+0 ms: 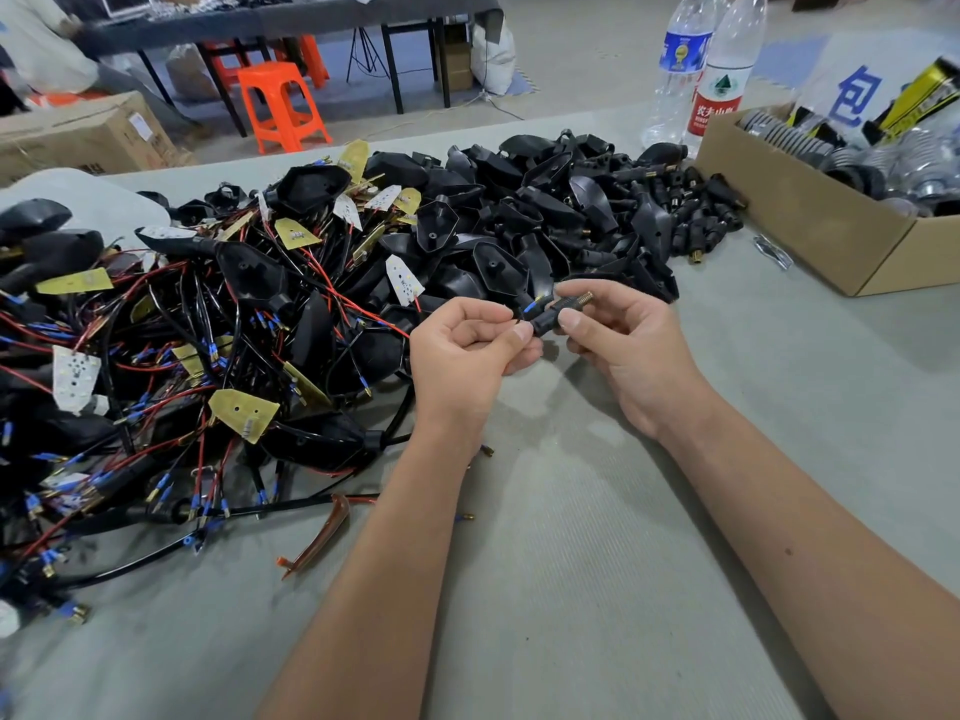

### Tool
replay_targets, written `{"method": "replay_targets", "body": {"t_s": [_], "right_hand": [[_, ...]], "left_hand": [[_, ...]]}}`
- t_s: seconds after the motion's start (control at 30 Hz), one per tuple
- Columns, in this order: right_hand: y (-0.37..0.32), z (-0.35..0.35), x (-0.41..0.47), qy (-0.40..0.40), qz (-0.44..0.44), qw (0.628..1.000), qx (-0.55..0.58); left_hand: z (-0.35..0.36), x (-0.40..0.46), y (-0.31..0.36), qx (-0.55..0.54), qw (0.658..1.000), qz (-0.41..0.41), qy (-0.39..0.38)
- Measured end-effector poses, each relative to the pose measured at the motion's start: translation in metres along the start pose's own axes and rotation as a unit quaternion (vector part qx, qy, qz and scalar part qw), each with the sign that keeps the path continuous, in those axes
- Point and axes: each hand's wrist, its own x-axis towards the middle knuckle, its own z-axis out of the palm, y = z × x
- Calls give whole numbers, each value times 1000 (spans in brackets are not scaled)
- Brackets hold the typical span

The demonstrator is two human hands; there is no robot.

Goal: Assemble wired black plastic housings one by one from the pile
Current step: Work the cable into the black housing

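Both forearms enter from the bottom edge and meet above the grey table mat [597, 563]. Left hand [462, 345]: fingers curled, thumb and forefinger pinching a thin wire end at the mouth of a small black stem piece [545, 318]. Right hand [623, 340]: thumb and fingers gripping the same piece from the other side. A brass threaded tip [586, 297] projects past the right fingers; a blue-sleeved terminal [531, 306] shows between the two hands. Most of the piece's body is covered by the fingers, so its full shape cannot be told.

Pile of wired black housings [234, 314]: lies left of the hands, tangled with red and black leads, and is cut off at the left edge. Unwired black shells and stems [571, 210] are heaped beyond the hands. An amber lens strip [322, 537] lies on the mat near the left forearm. Cardboard box [810, 220] at right is cropped; its contents are hard to make out. Two water bottles [696, 70] stand behind it.
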Motion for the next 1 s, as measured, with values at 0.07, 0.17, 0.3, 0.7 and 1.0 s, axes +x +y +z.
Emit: {"method": "replay_targets", "body": {"t_s": [0.07,0.17,0.3,0.7,1.0], "right_hand": [[-2,2,-1,-28,1,1000,6],[-3,5,-1,-54,5,999,2],[-3,5,-1,-40,15,999,32],[0,4,1,29,-5,998,60],[-3,6,-1,40,-1,999,28]], "left_hand": [[1,-1,-1,24,1000,10,-4],[3,-2,-2,80,996,33,-7],[2,0,1,198,976,91,15],[-10,5,7,356,917,164,-74],[-13,5,6,372,913,146,-81]]}}
